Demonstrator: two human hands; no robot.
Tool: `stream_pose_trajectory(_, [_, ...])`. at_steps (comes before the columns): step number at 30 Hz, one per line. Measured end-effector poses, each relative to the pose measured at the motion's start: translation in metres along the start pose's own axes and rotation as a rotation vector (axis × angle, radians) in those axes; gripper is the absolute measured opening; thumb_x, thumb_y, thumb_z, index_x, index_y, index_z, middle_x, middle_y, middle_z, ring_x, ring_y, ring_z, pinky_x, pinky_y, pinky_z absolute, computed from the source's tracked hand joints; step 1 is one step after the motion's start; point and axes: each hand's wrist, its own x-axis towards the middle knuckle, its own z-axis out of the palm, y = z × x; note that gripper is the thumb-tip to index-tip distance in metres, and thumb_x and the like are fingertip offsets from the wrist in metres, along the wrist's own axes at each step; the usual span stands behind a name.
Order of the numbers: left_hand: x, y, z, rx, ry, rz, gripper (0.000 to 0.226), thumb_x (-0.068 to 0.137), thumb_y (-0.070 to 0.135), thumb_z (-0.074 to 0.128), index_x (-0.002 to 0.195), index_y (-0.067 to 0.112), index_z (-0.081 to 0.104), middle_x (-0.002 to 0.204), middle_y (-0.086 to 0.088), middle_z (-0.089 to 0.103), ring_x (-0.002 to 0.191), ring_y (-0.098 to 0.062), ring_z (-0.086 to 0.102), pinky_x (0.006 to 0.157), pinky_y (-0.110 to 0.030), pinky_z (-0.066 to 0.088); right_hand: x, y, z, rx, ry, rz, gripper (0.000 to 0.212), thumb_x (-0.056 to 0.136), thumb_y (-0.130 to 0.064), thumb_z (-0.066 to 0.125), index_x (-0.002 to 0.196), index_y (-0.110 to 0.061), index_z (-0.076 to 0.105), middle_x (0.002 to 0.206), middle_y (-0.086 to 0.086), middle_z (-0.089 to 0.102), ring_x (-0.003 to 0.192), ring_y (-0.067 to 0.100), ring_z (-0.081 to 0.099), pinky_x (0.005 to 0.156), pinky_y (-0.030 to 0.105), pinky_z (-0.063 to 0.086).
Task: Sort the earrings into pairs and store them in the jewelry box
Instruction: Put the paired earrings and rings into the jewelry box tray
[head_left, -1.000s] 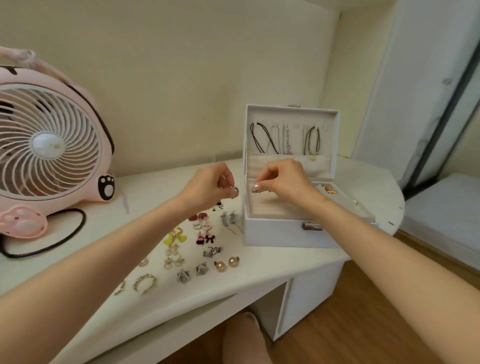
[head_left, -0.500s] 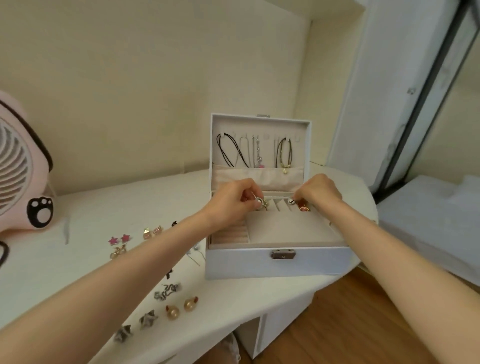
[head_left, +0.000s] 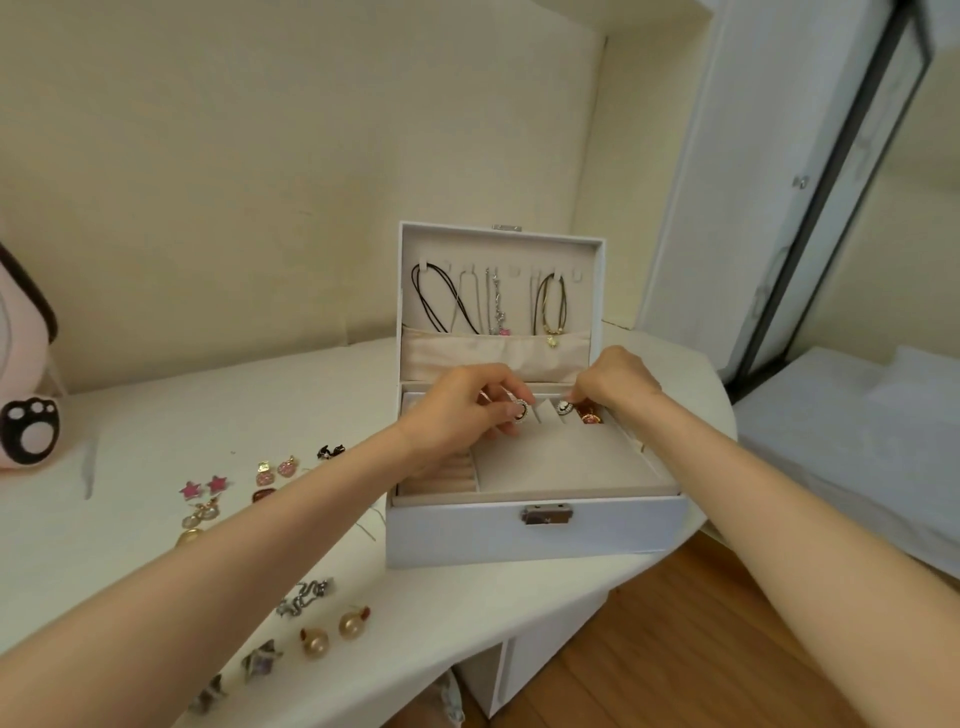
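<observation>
Left hand (head_left: 462, 415): fingers curled, pinching a round sparkly earring (head_left: 520, 410) between thumb and forefinger, over the small slots along the box's twelve o'clock edge.
Right hand (head_left: 618, 384): pinching the matching earring (head_left: 562, 407) the same way, just beside an amber piece (head_left: 590, 416) lying in a slot towards one o'clock.
Jewelry box (head_left: 519, 538): lid up, standing on the table (head_left: 156, 415); necklaces (head_left: 447, 301) hang inside the lid.
Waiting earrings: pink stars (head_left: 202, 487), pearl studs (head_left: 328, 631) and others lie in pairs at the box's eight o'clock.
Risk one: the slots look narrow, so a careless release could drop either earring into the wrong slot and split the pair.
Risk two: the left forearm (head_left: 260, 545) crosses above the laid-out pairs and, drawn back low, could scatter them.
</observation>
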Motion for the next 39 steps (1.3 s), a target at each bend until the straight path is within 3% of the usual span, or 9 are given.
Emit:
stream_pose_trajectory(3, [-0.001, 0.002, 0.001, -0.093, -0.002, -0.036, 0.014, 0.091, 0.004, 0.053, 0.096, 0.01, 0.065, 0.078, -0.002, 0.058, 0.072, -0.012, 0.067, 0.068, -0.019, 0.051, 0.002, -0.001, -0.004, -0.011, -0.034, 0.005, 0.026, 0.075, -0.018, 0.075, 0.071, -0.01, 0.051, 0.079, 0.006, 0.056, 0.08, 0.027, 0.055, 0.065, 0.028, 0.039])
stream_pose_trajectory(10, [0.002, 0.004, 0.001, -0.147, 0.01, -0.063, 0.014, 0.09, 0.001, 0.054, 0.097, 0.008, 0.064, 0.08, -0.006, 0.056, 0.071, -0.013, 0.067, 0.069, -0.019, 0.052, 0.005, -0.002, 0.002, -0.113, 0.033, -0.029, 0.027, 0.074, -0.025, 0.077, 0.09, -0.009, 0.061, 0.088, 0.005, 0.061, 0.081, 0.025, 0.056, 0.065, 0.027, 0.039])
stream_pose_trajectory(13, [0.006, 0.007, 0.004, -0.217, 0.03, -0.098, 0.012, 0.089, 0.0, 0.056, 0.099, 0.006, 0.058, 0.076, -0.003, 0.054, 0.067, -0.01, 0.066, 0.065, -0.016, 0.052, 0.003, -0.001, -0.003, 0.103, 0.103, -0.17, 0.011, 0.078, -0.023, 0.071, 0.085, -0.015, 0.069, 0.09, 0.004, 0.067, 0.084, 0.021, 0.061, 0.068, 0.025, 0.044])
stream_pose_trajectory(16, [0.01, 0.013, 0.009, -0.389, 0.063, -0.163, 0.017, 0.087, -0.003, 0.057, 0.102, 0.003, 0.052, 0.074, -0.004, 0.057, 0.059, -0.007, 0.066, 0.058, -0.015, 0.054, -0.021, -0.006, -0.023, 0.458, -0.186, -0.345, 0.012, 0.081, -0.022, 0.072, 0.086, -0.012, 0.069, 0.074, 0.001, 0.066, 0.063, 0.009, 0.06, 0.057, 0.018, 0.047])
stream_pose_trajectory(19, [0.014, 0.019, 0.013, -0.449, 0.102, -0.206, 0.019, 0.087, -0.003, 0.058, 0.102, 0.002, 0.048, 0.075, -0.006, 0.06, 0.051, -0.003, 0.065, 0.045, -0.01, 0.045, -0.038, -0.008, -0.033, 0.461, -0.407, -0.419, 0.011, 0.078, -0.012, 0.074, 0.087, -0.006, 0.069, 0.067, 0.001, 0.068, 0.058, 0.006, 0.064, 0.058, 0.016, 0.052])
stream_pose_trajectory(24, [0.017, 0.014, 0.019, -0.425, 0.134, -0.21, 0.02, 0.085, -0.004, 0.059, 0.101, 0.003, 0.05, 0.078, -0.007, 0.061, 0.062, -0.01, 0.066, 0.06, -0.019, 0.055, -0.034, -0.005, -0.035, 0.486, -0.346, -0.283, 0.013, 0.077, 0.002, 0.071, 0.088, 0.007, 0.067, 0.061, 0.008, 0.066, 0.047, 0.007, 0.062, 0.049, 0.016, 0.052])
stream_pose_trajectory(27, [0.017, 0.01, 0.017, -0.262, 0.167, -0.203, 0.013, 0.085, 0.004, 0.062, 0.088, 0.014, 0.055, 0.082, -0.005, 0.062, 0.072, -0.014, 0.063, 0.061, -0.022, 0.051, -0.021, 0.001, -0.031, 0.401, -0.171, -0.138, 0.022, 0.072, -0.004, 0.077, 0.089, 0.006, 0.068, 0.066, 0.009, 0.066, 0.043, 0.007, 0.059, 0.041, 0.016, 0.043])
stream_pose_trajectory(32, [0.013, 0.009, 0.01, -0.143, 0.152, -0.153, 0.009, 0.088, 0.004, 0.058, 0.085, 0.012, 0.06, 0.083, -0.005, 0.063, 0.057, -0.003, 0.053, 0.05, -0.01, 0.042, -0.006, 0.014, -0.008, 0.149, -0.026, -0.011, 0.038, 0.065, -0.023, 0.084, 0.089, -0.002, 0.063, 0.086, 0.009, 0.065, 0.084, 0.027, 0.063, 0.073, 0.031, 0.048])
stream_pose_trajectory(39, [0.01, 0.004, 0.01, -0.034, 0.146, -0.109, 0.01, 0.088, 0.008, 0.058, 0.083, 0.016, 0.061, 0.081, 0.003, 0.065, 0.066, -0.003, 0.056, 0.06, -0.01, 0.044, -0.012, 0.008, -0.001, -0.055, 0.007, -0.054, 0.039, 0.071, -0.035, 0.079, 0.066, -0.015, 0.047, 0.073, 0.0, 0.053, 0.075, 0.022, 0.053, 0.053, 0.025, 0.033])
